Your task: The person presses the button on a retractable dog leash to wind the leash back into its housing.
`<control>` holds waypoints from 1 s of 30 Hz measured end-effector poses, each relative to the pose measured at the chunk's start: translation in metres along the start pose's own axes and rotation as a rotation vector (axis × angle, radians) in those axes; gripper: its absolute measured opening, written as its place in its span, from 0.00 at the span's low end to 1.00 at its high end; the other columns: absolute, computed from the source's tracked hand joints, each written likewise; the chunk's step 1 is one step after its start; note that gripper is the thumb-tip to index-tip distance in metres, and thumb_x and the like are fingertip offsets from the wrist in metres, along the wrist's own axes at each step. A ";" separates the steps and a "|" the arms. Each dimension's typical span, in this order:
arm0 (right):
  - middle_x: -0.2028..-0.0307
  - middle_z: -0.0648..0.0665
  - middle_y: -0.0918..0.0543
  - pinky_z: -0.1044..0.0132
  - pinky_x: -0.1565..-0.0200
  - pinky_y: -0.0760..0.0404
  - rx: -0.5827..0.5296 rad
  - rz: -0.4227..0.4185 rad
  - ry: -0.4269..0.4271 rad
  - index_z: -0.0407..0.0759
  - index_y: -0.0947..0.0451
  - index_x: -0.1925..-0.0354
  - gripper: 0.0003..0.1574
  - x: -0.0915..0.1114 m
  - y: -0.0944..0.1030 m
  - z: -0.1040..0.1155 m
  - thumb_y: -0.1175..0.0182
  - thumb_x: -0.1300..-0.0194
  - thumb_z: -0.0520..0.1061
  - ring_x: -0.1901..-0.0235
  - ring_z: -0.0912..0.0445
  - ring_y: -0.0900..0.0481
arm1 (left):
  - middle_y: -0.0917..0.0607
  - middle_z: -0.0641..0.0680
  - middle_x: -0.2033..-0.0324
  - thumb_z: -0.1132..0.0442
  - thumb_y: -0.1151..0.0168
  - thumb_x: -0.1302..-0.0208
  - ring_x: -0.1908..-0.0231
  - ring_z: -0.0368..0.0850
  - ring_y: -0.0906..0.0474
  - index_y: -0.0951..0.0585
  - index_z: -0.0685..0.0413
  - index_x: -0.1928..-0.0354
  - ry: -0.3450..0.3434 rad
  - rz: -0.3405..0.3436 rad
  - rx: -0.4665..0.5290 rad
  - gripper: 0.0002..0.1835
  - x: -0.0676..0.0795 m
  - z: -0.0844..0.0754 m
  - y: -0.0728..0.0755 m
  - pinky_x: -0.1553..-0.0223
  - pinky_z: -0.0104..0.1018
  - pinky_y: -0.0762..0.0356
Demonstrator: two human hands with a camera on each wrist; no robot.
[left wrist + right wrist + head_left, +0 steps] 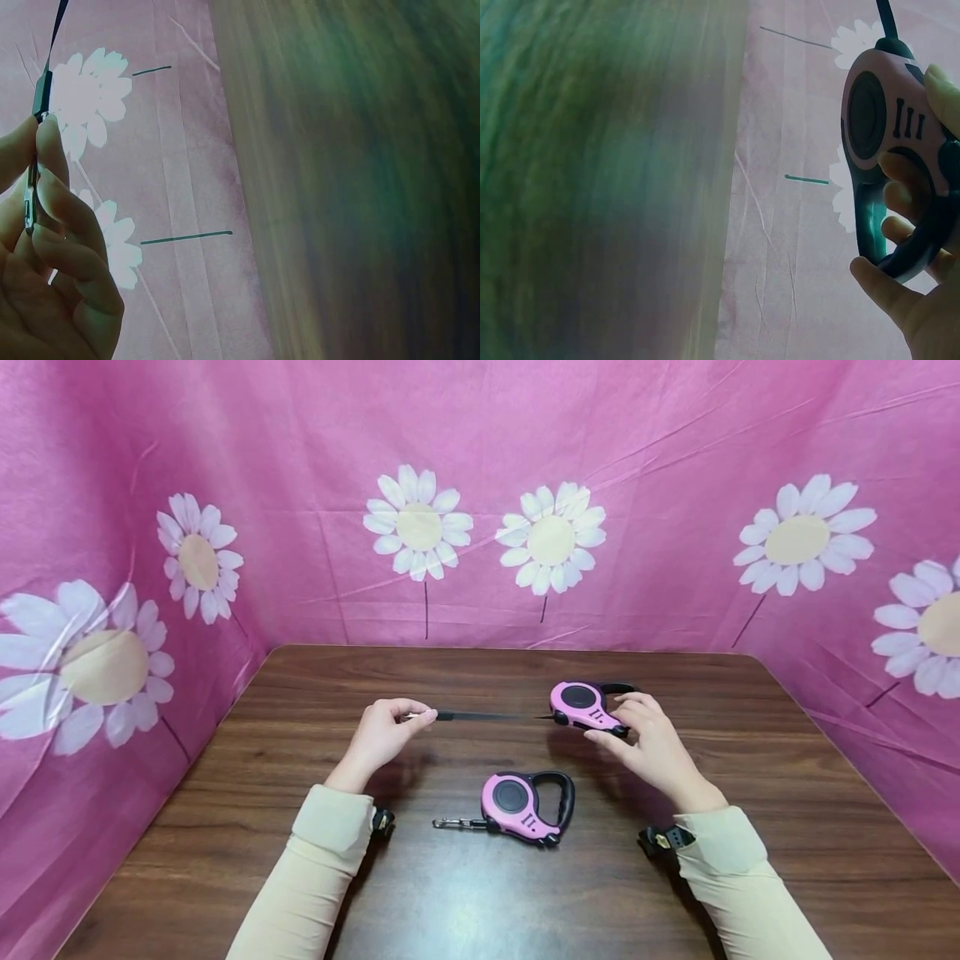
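In the head view my right hand point(654, 745) grips a pink and black retractable dog leash point(573, 706) by its black handle, above the table. A dark strap point(483, 716) runs out of its left side, stretched across to my left hand point(384, 733). That hand pinches the metal clip point(31, 202) at the strap's end between thumb and fingers. The right wrist view shows several fingers passing through the handle loop point(871, 217). Nearer me, a second pink and black leash point(512, 806) lies on the table between the forearms, its metal clip point(457, 823) pointing left.
Under everything is a brown wood-grain table point(247, 793). A pink cloth point(480, 435) with large white daisies hangs behind it and along both sides. Each wrist wears a black strapped device, one point(667, 840) on the right and one point(382, 823) on the left.
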State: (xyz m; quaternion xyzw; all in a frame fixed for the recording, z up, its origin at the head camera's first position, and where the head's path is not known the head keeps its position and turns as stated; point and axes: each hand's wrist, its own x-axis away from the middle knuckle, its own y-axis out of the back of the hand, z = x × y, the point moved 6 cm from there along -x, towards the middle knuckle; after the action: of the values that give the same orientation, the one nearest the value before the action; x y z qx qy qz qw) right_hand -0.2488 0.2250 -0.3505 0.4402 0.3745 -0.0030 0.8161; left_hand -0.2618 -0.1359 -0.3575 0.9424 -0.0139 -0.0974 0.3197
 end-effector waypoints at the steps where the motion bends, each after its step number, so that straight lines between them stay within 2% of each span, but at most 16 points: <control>1: 0.61 0.35 0.17 0.59 0.55 0.30 -0.003 0.000 0.000 0.35 0.19 0.70 0.16 0.000 0.000 0.000 0.24 0.53 0.43 0.51 0.43 0.26 | 0.10 0.53 0.68 0.53 0.33 0.36 0.76 0.38 0.29 0.11 0.53 0.59 -0.002 -0.001 -0.001 0.12 0.000 0.000 0.000 0.68 0.35 0.30; 4: 0.59 0.35 0.17 0.60 0.56 0.30 -0.011 0.000 -0.003 0.36 0.19 0.69 0.16 -0.002 0.000 0.001 0.24 0.53 0.43 0.51 0.44 0.26 | 0.10 0.54 0.68 0.54 0.33 0.36 0.76 0.38 0.29 0.11 0.53 0.59 -0.006 -0.003 -0.001 0.12 0.000 -0.001 0.000 0.68 0.35 0.30; 12: 0.57 0.35 0.18 0.74 0.65 0.31 -0.032 0.016 -0.034 0.37 0.18 0.68 0.16 -0.008 0.002 0.000 0.24 0.52 0.44 0.51 0.46 0.26 | 0.10 0.55 0.70 0.54 0.34 0.36 0.77 0.35 0.28 0.11 0.54 0.59 -0.004 -0.001 0.011 0.12 -0.002 -0.002 0.000 0.69 0.34 0.30; 23: 0.54 0.35 0.19 0.73 0.66 0.30 -0.061 0.032 -0.059 0.35 0.15 0.64 0.19 -0.016 0.002 0.000 0.23 0.52 0.44 0.51 0.47 0.26 | 0.10 0.58 0.70 0.54 0.34 0.36 0.78 0.35 0.28 0.11 0.55 0.59 -0.013 0.000 0.027 0.12 -0.006 -0.007 -0.001 0.71 0.33 0.30; 30: 0.56 0.36 0.18 0.74 0.66 0.30 -0.081 0.030 -0.070 0.36 0.15 0.66 0.17 -0.020 -0.001 0.002 0.23 0.52 0.43 0.51 0.47 0.25 | 0.10 0.59 0.68 0.52 0.34 0.35 0.77 0.37 0.26 0.11 0.53 0.60 0.002 0.004 0.032 0.13 -0.007 -0.008 -0.003 0.69 0.34 0.29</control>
State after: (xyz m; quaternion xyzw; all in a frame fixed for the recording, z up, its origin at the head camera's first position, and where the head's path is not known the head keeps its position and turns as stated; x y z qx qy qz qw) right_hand -0.2627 0.2164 -0.3385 0.4120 0.3388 0.0088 0.8458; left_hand -0.2675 -0.1280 -0.3512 0.9475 -0.0171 -0.0956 0.3046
